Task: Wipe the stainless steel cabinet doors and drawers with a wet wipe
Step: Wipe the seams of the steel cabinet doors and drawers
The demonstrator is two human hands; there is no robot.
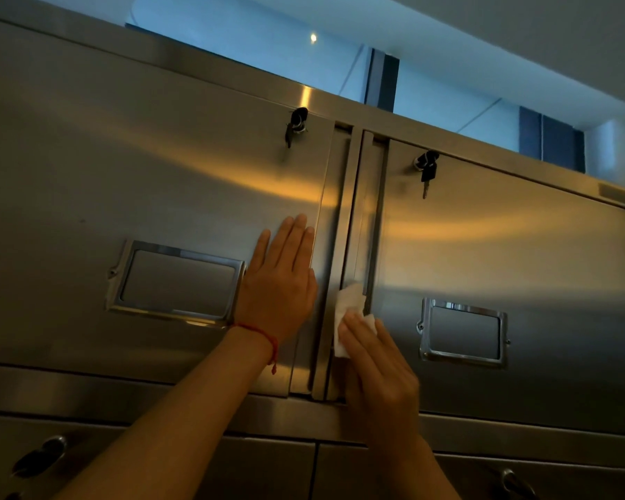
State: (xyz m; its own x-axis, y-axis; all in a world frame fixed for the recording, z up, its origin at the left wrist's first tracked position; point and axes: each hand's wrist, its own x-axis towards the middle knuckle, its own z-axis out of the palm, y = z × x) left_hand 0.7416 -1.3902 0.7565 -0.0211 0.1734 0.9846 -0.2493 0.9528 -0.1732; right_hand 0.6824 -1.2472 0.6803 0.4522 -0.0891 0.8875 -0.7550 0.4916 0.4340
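Two upper stainless steel cabinet doors fill the view: the left door and the right door, split by a vertical seam. My left hand lies flat with straight fingers on the left door, near its right edge. A white wet wipe sits against the seam and the inner edge of the right door. My right hand presses the wipe there with extended fingers; its lower part is hidden under the hand.
Each door carries a metal label holder and a lock with hanging keys. Lower drawers with round handles run along the bottom. A window strip shows above the cabinet.
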